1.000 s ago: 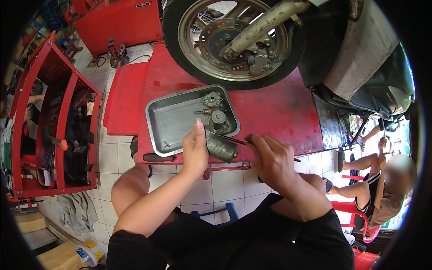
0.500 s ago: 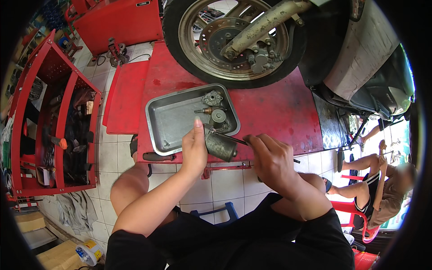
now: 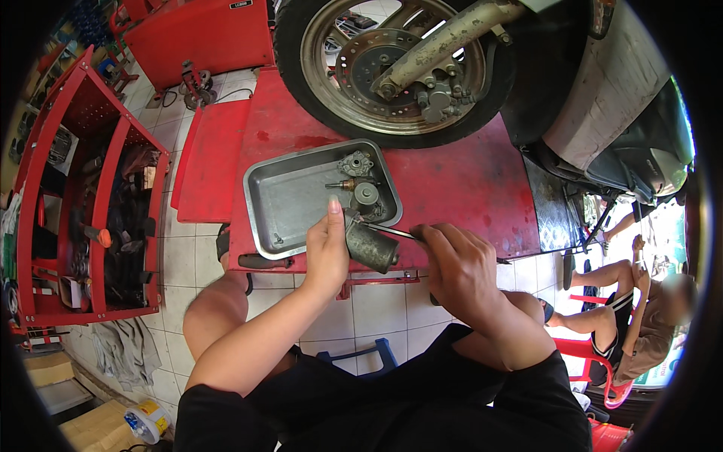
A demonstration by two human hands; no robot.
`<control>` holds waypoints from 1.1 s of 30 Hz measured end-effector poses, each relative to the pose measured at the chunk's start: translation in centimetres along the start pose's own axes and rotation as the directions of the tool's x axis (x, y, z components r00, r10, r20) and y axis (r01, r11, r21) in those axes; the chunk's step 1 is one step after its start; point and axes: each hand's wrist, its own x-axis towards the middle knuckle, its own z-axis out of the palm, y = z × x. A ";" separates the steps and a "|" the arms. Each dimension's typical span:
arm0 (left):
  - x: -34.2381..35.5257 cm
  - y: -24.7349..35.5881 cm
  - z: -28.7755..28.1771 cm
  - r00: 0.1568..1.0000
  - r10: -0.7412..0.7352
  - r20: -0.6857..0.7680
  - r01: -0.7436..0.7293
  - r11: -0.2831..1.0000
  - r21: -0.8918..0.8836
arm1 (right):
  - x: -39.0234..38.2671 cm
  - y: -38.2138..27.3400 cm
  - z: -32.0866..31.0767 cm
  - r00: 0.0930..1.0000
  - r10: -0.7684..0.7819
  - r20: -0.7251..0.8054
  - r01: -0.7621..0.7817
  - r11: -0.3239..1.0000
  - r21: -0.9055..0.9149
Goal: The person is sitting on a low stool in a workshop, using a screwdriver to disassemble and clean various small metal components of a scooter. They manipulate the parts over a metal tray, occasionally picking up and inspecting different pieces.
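My left hand (image 3: pixel 327 247) is closed round the upper end of a grimy grey cylindrical starter motor (image 3: pixel 372 250), thumb pointing up. The motor hangs tilted over the near edge of the red table. In my right hand (image 3: pixel 462 262) is a screwdriver whose thin metal shaft (image 3: pixel 393 230) reaches left to the motor's upper end; its handle is hidden in my fingers, and I cannot make out where its tip sits. Just beyond is a metal tray (image 3: pixel 260 233) holding a cast metal housing (image 3: pixel 355 163), a brass-coloured fitting (image 3: pixel 348 184) and a round metal part (image 3: pixel 366 196).
A dark-handled tool (image 3: pixel 263 261) lies on the near edge of the red table (image 3: pixel 452 188). Behind the tray stands a motorbike's front wheel (image 3: pixel 392 75). A red tool rack (image 3: pixel 124 151) stands left; a person (image 3: pixel 648 324) sits on a red chair at right.
My right hand has shifted slightly to the right, and the screwdriver's shaft now catches more light. The motor has moved very slightly right with my left hand; the tray's parts stay put.
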 end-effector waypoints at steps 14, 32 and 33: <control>-0.3 0.9 0.4 0.999 0.010 0.038 -0.009 1.000 -0.019 | 0.0 -0.5 -0.3 0.999 0.047 0.009 -0.046 0.998 -0.050; -0.2 0.7 0.2 1.000 -0.021 0.013 0.021 1.000 -0.017 | 0.2 -0.5 0.0 0.998 0.057 -0.013 -0.056 0.998 0.036; -0.1 0.8 0.1 0.999 -0.031 0.010 0.031 0.999 -0.024 | 0.4 -0.5 0.0 0.998 0.061 -0.017 -0.060 0.997 0.046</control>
